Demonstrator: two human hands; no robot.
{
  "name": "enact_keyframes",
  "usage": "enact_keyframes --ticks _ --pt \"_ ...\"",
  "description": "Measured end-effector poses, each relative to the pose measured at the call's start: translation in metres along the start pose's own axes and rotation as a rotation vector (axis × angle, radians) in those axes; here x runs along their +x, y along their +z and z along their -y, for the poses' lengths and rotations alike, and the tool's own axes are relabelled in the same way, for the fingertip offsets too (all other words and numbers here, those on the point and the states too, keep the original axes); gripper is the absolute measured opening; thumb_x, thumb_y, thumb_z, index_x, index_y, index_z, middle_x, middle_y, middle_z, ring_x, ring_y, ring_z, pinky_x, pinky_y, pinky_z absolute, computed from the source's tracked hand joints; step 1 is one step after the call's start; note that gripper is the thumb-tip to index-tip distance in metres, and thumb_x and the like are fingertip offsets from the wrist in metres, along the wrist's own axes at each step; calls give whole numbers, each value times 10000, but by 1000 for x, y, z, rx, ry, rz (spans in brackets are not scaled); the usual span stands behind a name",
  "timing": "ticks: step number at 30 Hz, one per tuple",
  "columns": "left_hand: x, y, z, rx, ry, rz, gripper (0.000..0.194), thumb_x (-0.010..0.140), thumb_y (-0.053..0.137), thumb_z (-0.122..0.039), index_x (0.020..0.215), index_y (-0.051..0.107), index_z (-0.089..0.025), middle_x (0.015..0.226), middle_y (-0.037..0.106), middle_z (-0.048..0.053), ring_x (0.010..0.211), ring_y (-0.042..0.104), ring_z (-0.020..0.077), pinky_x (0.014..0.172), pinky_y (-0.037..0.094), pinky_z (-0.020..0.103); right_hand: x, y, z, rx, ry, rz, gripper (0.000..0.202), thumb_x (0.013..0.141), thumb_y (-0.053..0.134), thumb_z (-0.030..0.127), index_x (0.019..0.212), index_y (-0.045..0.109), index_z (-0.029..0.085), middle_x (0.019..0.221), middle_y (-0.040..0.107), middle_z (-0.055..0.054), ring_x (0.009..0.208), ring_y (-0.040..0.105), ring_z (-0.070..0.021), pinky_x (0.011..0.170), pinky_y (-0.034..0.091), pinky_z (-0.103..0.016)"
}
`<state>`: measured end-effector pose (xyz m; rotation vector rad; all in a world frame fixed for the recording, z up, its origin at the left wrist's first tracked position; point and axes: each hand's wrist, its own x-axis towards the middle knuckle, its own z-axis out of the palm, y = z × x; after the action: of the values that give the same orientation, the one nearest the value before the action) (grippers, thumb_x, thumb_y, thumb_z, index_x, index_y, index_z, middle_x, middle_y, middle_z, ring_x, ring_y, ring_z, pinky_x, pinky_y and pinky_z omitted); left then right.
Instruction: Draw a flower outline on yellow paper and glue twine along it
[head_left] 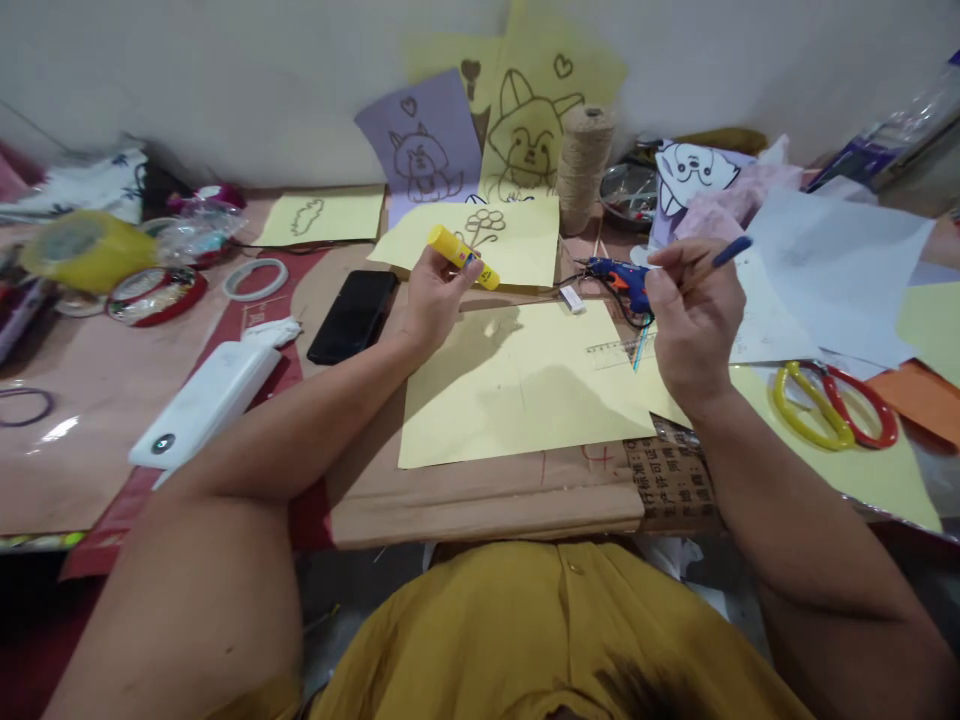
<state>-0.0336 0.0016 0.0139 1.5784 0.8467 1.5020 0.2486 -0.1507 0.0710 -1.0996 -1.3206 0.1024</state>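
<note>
My left hand (441,300) is closed round a yellow glue stick (446,246), held tilted above the upper left part of a yellow paper sheet (517,400). Faint lines mark that sheet, and shadows fall across it. In my right hand (699,325) is a slim stick with a blue end (731,252), like a pen or brush; its working tip is hidden. A clear ruler (619,350) lies on the sheet's right side. Close to the right hand are a blue glue gun (626,280) and a white eraser (572,299). Another yellow sheet with a flower drawing (525,255) sits behind the glue stick.
A black phone (352,316) and a white device (206,405) lie to the left, with tape rolls (256,279) beyond. Twine (586,165) stands at the back beside propped fox drawings (421,150). Scissors (836,405) and loose papers (840,265) cover the right.
</note>
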Motion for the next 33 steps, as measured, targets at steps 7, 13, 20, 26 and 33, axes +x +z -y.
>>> enact_keyframes --ticks 7,13,20,26,33 --pt "0 -1 -53 11 23 143 723 729 994 -836 926 607 -258 853 628 18 860 711 223 765 648 353 -6 4 0 98 138 219 400 1012 749 702 999 697 305 755 573 13 658 532 -195 593 454 -352" --pt "-46 46 -99 64 -13 332 573 778 1041 -681 882 706 -229 804 677 3 716 627 154 662 563 301 -10 12 13 114 151 534 575 832 949 699 1166 745 277 738 585 47 673 516 -180 670 448 -357" --pt "-49 75 -105 16 -101 407 404 820 1048 -456 939 741 -222 844 756 19 710 674 162 639 555 306 -14 17 7 142 174 570 555 851 912 712 760 584 273 720 561 19 695 465 -184 650 413 -366" --pt "-30 4 -79 261 26 122 309 1007 856 -514 952 768 -223 902 785 54 823 704 187 744 571 305 5 8 -20 19 285 315 377 901 832 602 920 683 257 807 671 -6 754 578 -211 767 494 -406" --pt "-49 -34 -52 1003 -124 212 177 1006 760 -273 1157 756 -179 1235 800 140 1181 715 303 1099 561 423 14 6 -16 -202 366 264 128 869 734 332 880 631 258 760 645 0 735 618 -218 809 522 -427"
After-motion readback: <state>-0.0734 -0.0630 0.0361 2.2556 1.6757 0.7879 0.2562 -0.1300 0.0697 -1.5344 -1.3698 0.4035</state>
